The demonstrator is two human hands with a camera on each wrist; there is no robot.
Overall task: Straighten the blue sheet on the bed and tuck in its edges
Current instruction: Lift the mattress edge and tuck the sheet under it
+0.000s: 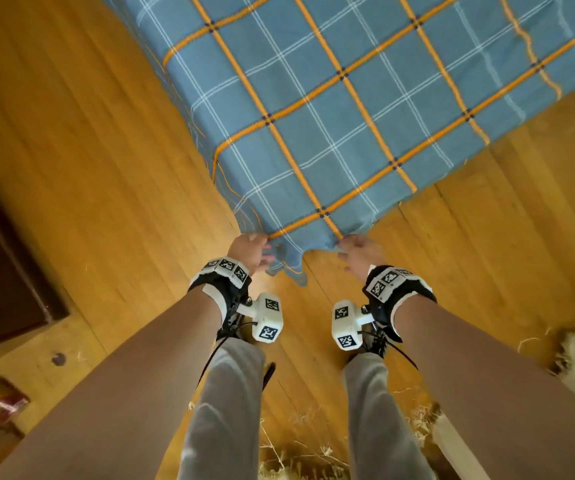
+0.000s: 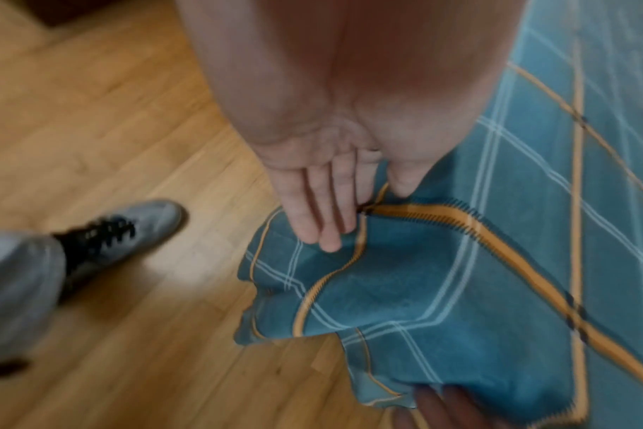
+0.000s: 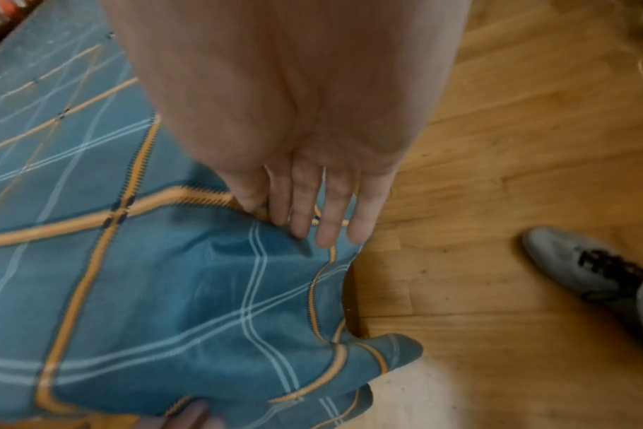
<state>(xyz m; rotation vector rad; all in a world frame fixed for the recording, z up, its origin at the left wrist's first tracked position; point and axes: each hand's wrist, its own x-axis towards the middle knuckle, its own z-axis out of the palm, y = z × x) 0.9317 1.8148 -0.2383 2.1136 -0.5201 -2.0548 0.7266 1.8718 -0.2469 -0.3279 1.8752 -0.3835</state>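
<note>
My left hand [image 1: 249,250] and right hand [image 1: 358,252] each pinch the soft blue plaid sheet [image 1: 331,109] at its rumpled corner. Other fingers extended, over the glossy wooden floor [image 1: 89,168].

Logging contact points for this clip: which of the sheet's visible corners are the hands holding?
The near corner of the blue sheet, hanging off the bed towards the person's feet. The left hand and right hand pinch it from either side; the other visible edges lie untouched.
</note>
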